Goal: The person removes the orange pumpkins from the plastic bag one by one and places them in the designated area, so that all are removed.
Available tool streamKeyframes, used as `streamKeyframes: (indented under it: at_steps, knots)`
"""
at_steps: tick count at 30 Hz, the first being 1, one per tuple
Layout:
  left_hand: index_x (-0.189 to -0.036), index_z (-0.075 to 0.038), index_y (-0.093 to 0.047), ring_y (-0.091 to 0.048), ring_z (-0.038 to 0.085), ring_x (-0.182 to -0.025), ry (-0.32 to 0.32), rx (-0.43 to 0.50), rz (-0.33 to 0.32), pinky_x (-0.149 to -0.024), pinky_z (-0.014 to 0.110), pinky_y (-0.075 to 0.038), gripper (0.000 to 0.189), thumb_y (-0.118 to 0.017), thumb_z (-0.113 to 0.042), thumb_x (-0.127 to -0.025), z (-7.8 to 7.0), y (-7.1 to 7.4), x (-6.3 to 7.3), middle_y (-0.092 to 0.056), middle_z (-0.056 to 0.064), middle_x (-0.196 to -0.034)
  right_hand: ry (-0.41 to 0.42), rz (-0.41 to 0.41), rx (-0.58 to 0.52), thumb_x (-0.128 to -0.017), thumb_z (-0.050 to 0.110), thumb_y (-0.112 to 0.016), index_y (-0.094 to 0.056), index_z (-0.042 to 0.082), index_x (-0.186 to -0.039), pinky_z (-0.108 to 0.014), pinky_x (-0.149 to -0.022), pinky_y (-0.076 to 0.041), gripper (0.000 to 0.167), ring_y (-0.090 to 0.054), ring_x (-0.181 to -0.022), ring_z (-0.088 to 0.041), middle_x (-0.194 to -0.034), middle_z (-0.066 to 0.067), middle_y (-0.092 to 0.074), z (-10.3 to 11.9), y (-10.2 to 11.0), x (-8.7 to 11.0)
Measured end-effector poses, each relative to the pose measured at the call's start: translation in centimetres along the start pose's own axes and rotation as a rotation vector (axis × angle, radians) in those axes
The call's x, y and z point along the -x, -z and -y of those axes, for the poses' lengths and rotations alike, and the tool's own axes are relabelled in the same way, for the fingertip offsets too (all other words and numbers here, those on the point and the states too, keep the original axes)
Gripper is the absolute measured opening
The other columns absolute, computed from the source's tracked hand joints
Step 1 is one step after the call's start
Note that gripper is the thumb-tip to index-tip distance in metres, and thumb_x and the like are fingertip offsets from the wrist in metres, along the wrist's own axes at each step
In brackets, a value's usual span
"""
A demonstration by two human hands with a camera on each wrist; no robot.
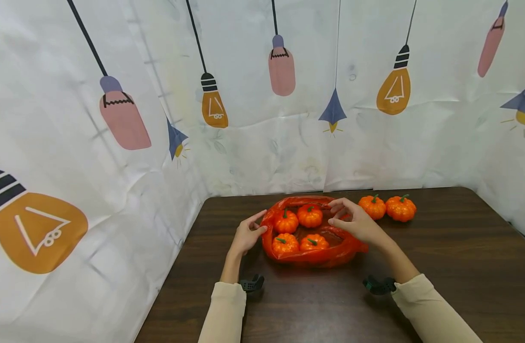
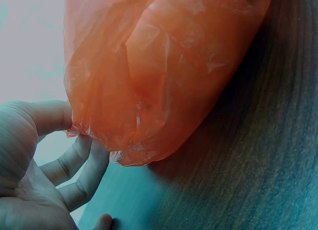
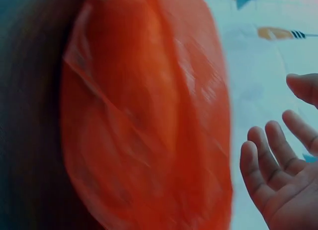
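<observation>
A red-orange plastic bag [image 1: 309, 257] lies with its mouth spread wide on the table, and several small orange pumpkins [image 1: 310, 216] sit inside it. At the bag's left rim my left hand [image 1: 247, 235] pinches the plastic; in the left wrist view the thumb and fingers of this hand [image 2: 54, 160] meet at the bag's edge [image 2: 144, 91]. Over the right side of the opening hovers my right hand [image 1: 354, 221], fingers loosely bent and holding nothing. The right wrist view has this hand [image 3: 288, 175] apart from the bag [image 3: 149, 115], palm showing.
Two more small pumpkins [image 1: 400, 208] stand on the dark wooden table [image 1: 451, 267], right of the bag near the back edge. A white curtain [image 1: 262, 157] printed with lamps hangs behind and along the left side. Dark bands [image 1: 252, 283] are on both wrists.
</observation>
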State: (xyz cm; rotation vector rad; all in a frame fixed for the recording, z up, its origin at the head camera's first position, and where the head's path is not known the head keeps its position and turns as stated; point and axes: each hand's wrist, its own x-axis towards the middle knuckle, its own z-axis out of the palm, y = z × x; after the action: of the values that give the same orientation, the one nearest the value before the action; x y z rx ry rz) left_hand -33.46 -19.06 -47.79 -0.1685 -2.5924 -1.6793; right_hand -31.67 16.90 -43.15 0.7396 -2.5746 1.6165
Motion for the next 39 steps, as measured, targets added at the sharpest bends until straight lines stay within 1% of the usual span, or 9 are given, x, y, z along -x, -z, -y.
streamKeyframes:
  at_steps: [6, 11, 12, 15, 19, 21, 23, 33, 39]
  knots:
    - [-0.144, -0.018, -0.061, -0.047, 0.017, -0.071, -0.002, 0.007, -0.011, -0.057, 0.026, -0.040, 0.050, -0.070, -0.007, -0.096, -0.2, -0.2, 0.1, -0.059, 0.015, -0.089, 0.005, 0.090, 0.033, -0.094, 0.025, -0.075, -0.054, 0.004, -0.136, -0.035, -0.089, -0.054, 0.052, -0.060, -0.108, -0.028, -0.128, -0.021, -0.057, -1.0, -1.9, 0.1]
    - [-0.143, -0.020, -0.062, -0.047, 0.017, -0.070, 0.003, 0.008, -0.012, -0.057, 0.026, -0.040, 0.051, -0.070, -0.006, -0.095, -0.2, -0.2, 0.1, -0.059, 0.013, -0.087, 0.006, 0.161, 0.046, -0.094, 0.023, -0.075, -0.051, 0.000, -0.138, -0.031, -0.092, -0.054, 0.055, -0.061, -0.113, -0.034, -0.132, -0.024, -0.055, -1.6, -2.3, 0.3]
    - [-0.143, -0.021, -0.063, -0.047, 0.017, -0.070, 0.004, 0.008, -0.014, -0.058, 0.026, -0.040, 0.050, -0.070, -0.006, -0.095, -0.2, -0.1, 0.0, -0.059, 0.012, -0.087, 0.012, 0.174, 0.046, -0.094, 0.021, -0.075, -0.050, -0.001, -0.139, -0.034, -0.092, -0.054, 0.055, -0.061, -0.113, -0.036, -0.133, -0.025, -0.055, -1.6, -2.3, 0.3]
    - [-0.144, -0.016, -0.062, -0.047, 0.017, -0.069, 0.008, -0.005, 0.007, -0.058, 0.024, -0.040, 0.050, -0.069, -0.003, -0.095, -1.6, 0.2, 0.7, -0.058, 0.014, -0.086, 0.029, 0.214, 0.057, -0.094, 0.019, -0.075, -0.049, -0.001, -0.141, -0.044, -0.094, -0.054, 0.057, -0.060, -0.114, -0.038, -0.137, -0.026, -0.054, -1.5, -2.3, 0.4]
    - [-0.146, -0.011, -0.059, -0.046, 0.017, -0.068, 0.013, -0.004, 0.011, -0.058, 0.024, -0.039, 0.052, -0.067, -0.002, -0.096, -1.7, 0.3, 0.8, -0.057, 0.015, -0.086, 0.037, 0.266, 0.072, -0.093, 0.020, -0.076, -0.048, 0.000, -0.142, -0.048, -0.093, -0.055, 0.060, -0.061, -0.113, -0.036, -0.139, -0.026, -0.053, -1.7, -2.4, 0.4]
    - [-0.145, -0.016, -0.060, -0.046, 0.017, -0.068, 0.011, 0.004, -0.006, -0.057, 0.025, -0.039, 0.052, -0.069, -0.004, -0.095, -0.4, 0.1, 0.1, -0.057, 0.013, -0.086, 0.044, 0.292, 0.077, -0.092, 0.021, -0.077, -0.048, -0.001, -0.142, -0.046, -0.092, -0.055, 0.061, -0.062, -0.114, -0.035, -0.140, -0.027, -0.053, -1.7, -2.5, 0.4]
    - [-0.144, -0.017, -0.061, -0.045, 0.016, -0.067, 0.006, -0.002, -0.020, -0.056, 0.025, -0.039, 0.051, -0.070, -0.006, -0.095, 0.1, -0.1, -0.1, -0.057, 0.012, -0.086, 0.045, 0.317, 0.081, -0.092, 0.022, -0.078, -0.048, -0.001, -0.143, -0.045, -0.092, -0.055, 0.063, -0.061, -0.115, -0.035, -0.141, -0.026, -0.052, -1.8, -2.5, 0.5]
    - [-0.142, -0.025, -0.064, -0.047, 0.017, -0.069, 0.012, -0.004, -0.007, -0.058, 0.026, -0.041, 0.049, -0.070, -0.008, -0.096, -0.1, 0.0, 0.1, -0.057, 0.009, -0.086, 0.053, 0.365, 0.125, -0.089, 0.027, -0.080, -0.048, 0.001, -0.147, -0.035, -0.091, -0.054, 0.071, -0.058, -0.117, -0.031, -0.147, -0.022, -0.051, -2.4, -2.8, 0.6]
    - [-0.142, -0.026, -0.064, -0.047, 0.017, -0.069, 0.011, -0.009, -0.001, -0.057, 0.025, -0.040, 0.050, -0.069, -0.008, -0.096, -0.1, 0.0, 0.0, -0.056, 0.008, -0.085, 0.036, 0.382, 0.144, -0.089, 0.027, -0.080, -0.048, 0.002, -0.148, -0.043, -0.095, -0.054, 0.072, -0.058, -0.120, -0.033, -0.146, -0.019, -0.051, -2.5, -2.8, 0.7]
